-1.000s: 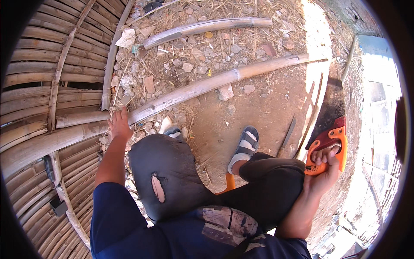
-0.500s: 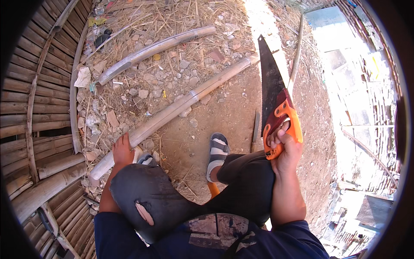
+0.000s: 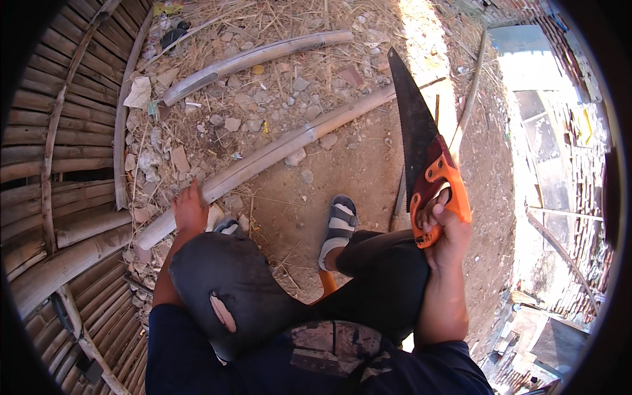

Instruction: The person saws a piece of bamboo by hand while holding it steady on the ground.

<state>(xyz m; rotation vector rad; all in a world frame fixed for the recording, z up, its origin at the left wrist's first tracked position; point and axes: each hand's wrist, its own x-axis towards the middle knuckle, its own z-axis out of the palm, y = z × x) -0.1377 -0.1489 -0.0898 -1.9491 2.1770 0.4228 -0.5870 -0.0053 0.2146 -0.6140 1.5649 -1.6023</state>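
Observation:
A long pale bamboo pole (image 3: 289, 141) lies slanting over the ground, its near end to the left and its far end toward the upper right. My left hand (image 3: 189, 209) is closed over the pole close to that near end, beside my bent knee. In my right hand (image 3: 449, 227) is a hand saw (image 3: 421, 131) with an orange and dark red handle. Its dark toothed blade points up and away, teeth toward the left. In the picture the blade overlaps the pole's far end; whether they touch, I cannot tell.
A shorter curved bamboo piece (image 3: 257, 60) lies beyond the pole among stones and straw. A bamboo slat wall (image 3: 72, 141) rises at the left. A long thin blade-like tool (image 3: 399, 201) lies by my sandalled foot (image 3: 339, 227). Another pole (image 3: 471, 99) rests at the right.
The view has turned slightly, so the ground and pole sit a little farther right. The saw's tip has tilted a bit leftward. Both hands keep their hold.

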